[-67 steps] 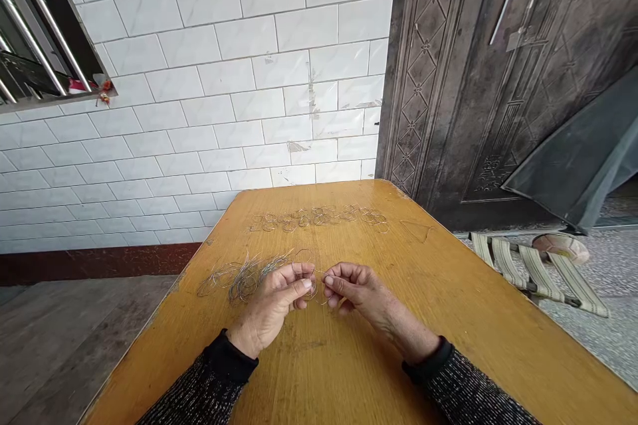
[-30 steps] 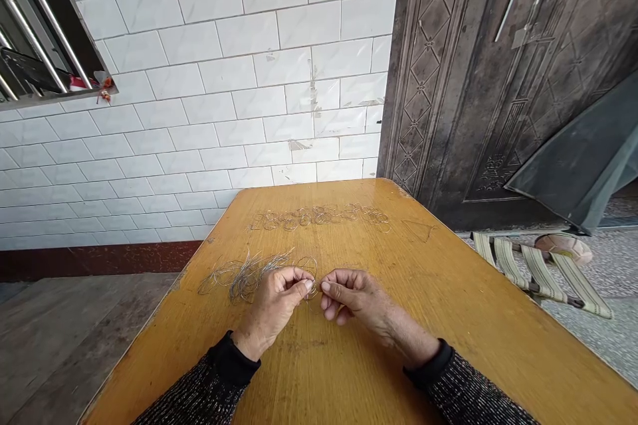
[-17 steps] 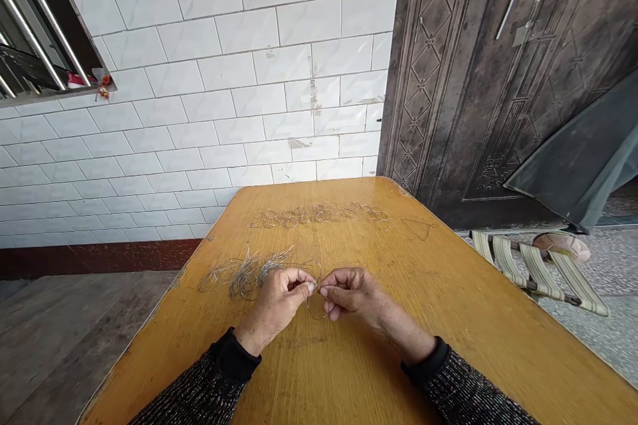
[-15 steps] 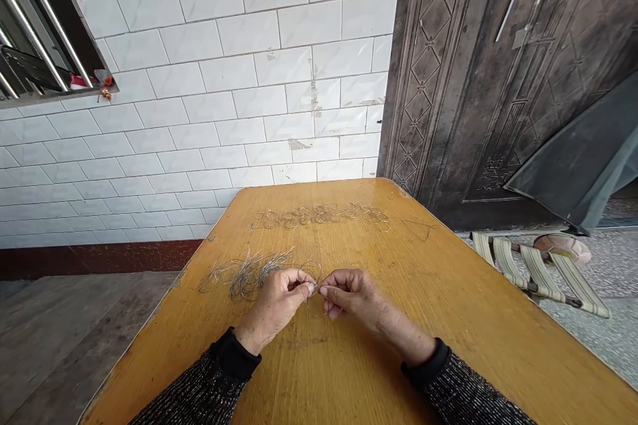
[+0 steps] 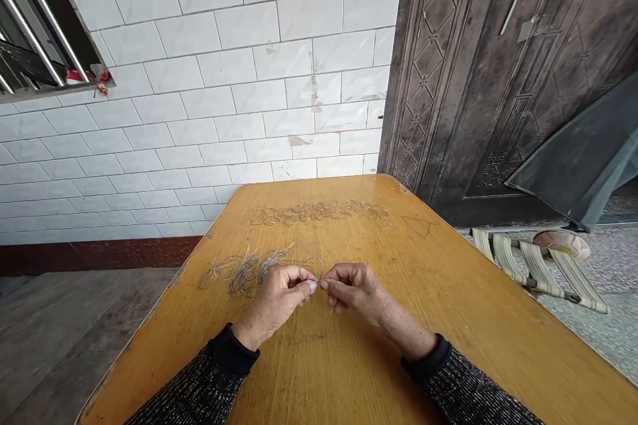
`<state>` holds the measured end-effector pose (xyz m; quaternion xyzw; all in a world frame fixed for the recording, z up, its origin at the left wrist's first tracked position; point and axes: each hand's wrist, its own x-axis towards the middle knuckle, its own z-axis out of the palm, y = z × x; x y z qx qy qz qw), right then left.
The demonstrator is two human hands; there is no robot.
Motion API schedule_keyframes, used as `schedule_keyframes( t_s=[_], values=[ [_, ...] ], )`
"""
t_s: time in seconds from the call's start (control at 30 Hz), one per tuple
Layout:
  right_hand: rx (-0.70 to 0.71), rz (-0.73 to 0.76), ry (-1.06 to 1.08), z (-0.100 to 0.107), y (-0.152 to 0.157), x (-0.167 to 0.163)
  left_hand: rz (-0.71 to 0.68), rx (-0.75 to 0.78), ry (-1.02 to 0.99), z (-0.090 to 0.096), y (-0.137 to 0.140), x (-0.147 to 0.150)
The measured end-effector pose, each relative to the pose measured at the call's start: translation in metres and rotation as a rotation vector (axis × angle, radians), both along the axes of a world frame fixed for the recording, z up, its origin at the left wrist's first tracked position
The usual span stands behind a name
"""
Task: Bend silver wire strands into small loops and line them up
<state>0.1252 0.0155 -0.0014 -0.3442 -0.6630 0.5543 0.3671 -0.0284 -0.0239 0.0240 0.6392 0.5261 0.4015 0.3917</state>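
Note:
Between my two hands is a thin wire (image 5: 323, 312), bent in loose loops above the table. My left hand (image 5: 282, 292) pinches it between thumb and forefinger. From the other side my right hand (image 5: 351, 289) pinches the same wire, its fingertips almost touching the left ones. Just beyond my left hand lies a tangled bundle of silvery wires (image 5: 246, 272), partly hidden behind that hand. Farther back, a row of wire rings (image 5: 319, 211) stretches across the wooden table (image 5: 389, 339). How the wire crosses at my fingertips is too fine to make out.
A single thin bent wire (image 5: 419, 226) lies at the table's right side. White tiled wall (image 5: 224, 80) stands behind the table, with a dark carved door (image 5: 478, 113) to the right. On the floor at right is a striped-strap folding stool (image 5: 541, 272).
Both hands stay pinched on the wire, and the fingertips have come slightly closer together. The loops of wire around them have shifted a little. The camera view has moved slightly.

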Motion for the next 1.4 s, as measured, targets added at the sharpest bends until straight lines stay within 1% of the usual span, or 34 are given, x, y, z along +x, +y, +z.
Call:
schedule_keyframes(
  t_s=[0.07,0.13,0.23,0.4,0.47,0.53,0.63,0.73,0.83,0.9,1.03,1.23,1.3,1.33,1.4],
  values=[
    [0.011,0.001,0.002,0.000,0.001,0.001,-0.006,-0.041,-0.062,0.000,0.000,0.001],
    [0.035,0.017,-0.009,0.000,0.002,0.001,-0.007,-0.049,-0.094,-0.002,0.001,0.002],
    [0.054,0.022,-0.020,-0.001,0.001,0.001,-0.013,-0.036,-0.102,-0.006,0.002,0.001],
    [0.060,-0.028,-0.026,-0.002,-0.001,-0.002,0.009,-0.006,-0.136,-0.010,0.004,0.001],
    [0.051,-0.040,-0.028,-0.003,-0.001,-0.003,0.017,-0.011,-0.149,-0.010,0.004,0.001],
    [0.025,-0.054,-0.019,-0.003,-0.001,-0.004,-0.007,-0.029,-0.162,-0.009,0.003,0.000],
    [-0.039,-0.080,0.025,-0.002,-0.002,-0.006,-0.055,-0.080,-0.234,-0.005,0.002,-0.002],
    [-0.060,-0.093,0.040,-0.001,-0.002,-0.006,-0.058,-0.115,-0.268,-0.004,0.001,-0.004],
    [-0.030,-0.073,0.016,-0.001,-0.005,-0.006,-0.060,-0.114,-0.215,-0.005,0.003,-0.006],
    [-0.022,-0.059,0.010,-0.002,-0.008,-0.005,-0.074,-0.080,-0.154,-0.006,0.003,-0.007],
    [-0.053,-0.035,-0.017,0.000,-0.018,-0.003,-0.092,-0.011,0.007,-0.007,0.000,-0.008],
    [-0.030,-0.090,-0.199,0.001,-0.026,0.000,-0.044,0.061,0.164,-0.011,-0.003,-0.003],
    [-0.029,-0.093,-0.245,0.000,-0.026,-0.001,-0.032,0.037,0.160,-0.013,-0.001,-0.002],
    [-0.026,-0.090,-0.252,0.000,-0.026,-0.001,-0.041,-0.010,0.127,-0.013,0.000,-0.002],
    [-0.017,-0.080,-0.240,-0.001,-0.025,-0.001,-0.081,-0.152,-0.007,-0.015,0.001,-0.003]
  ],
)
